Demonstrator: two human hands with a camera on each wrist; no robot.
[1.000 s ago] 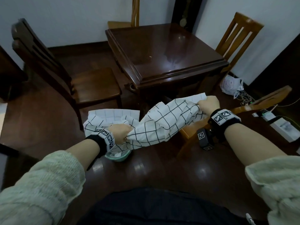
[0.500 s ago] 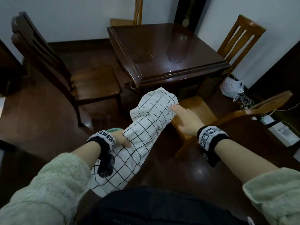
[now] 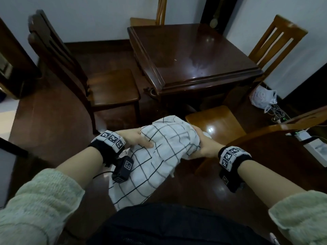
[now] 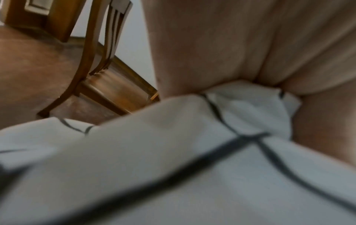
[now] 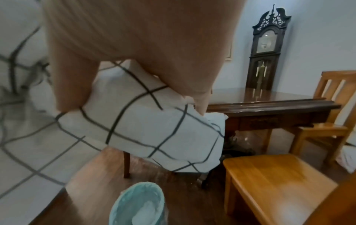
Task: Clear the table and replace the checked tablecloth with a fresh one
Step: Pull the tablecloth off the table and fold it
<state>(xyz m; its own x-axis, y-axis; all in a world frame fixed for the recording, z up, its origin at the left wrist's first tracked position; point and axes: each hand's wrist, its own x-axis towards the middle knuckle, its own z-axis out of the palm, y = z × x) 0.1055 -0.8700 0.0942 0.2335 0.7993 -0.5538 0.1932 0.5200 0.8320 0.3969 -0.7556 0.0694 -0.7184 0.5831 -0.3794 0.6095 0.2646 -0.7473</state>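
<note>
The white checked tablecloth (image 3: pixel 162 156) is bunched into a loose bundle in front of my body, with its lower end hanging toward my lap. My left hand (image 3: pixel 136 141) grips its left side with the thumb on top. In the left wrist view the cloth (image 4: pixel 173 167) is gathered between that hand's fingers (image 4: pixel 212 53). My right hand (image 3: pixel 203 145) clasps the right side, and its fingers curl round a fold of the cloth (image 5: pixel 144 129). The dark wooden table (image 3: pixel 194 50) ahead is bare.
A dark chair (image 3: pixel 109 87) stands left of the table. A light wooden chair (image 3: pixel 215 124) is just beyond my right hand, and another (image 3: pixel 276 45) is at the far right. A teal-lined bin (image 5: pixel 138 204) sits on the floor below the cloth. A plastic bag (image 3: pixel 263 98) and power strip (image 3: pixel 316 149) lie at the right.
A second ago the cloth was stretched between my spread hands. The right hand then let go and came in, and now both hands hold the gathered bundle close together.
</note>
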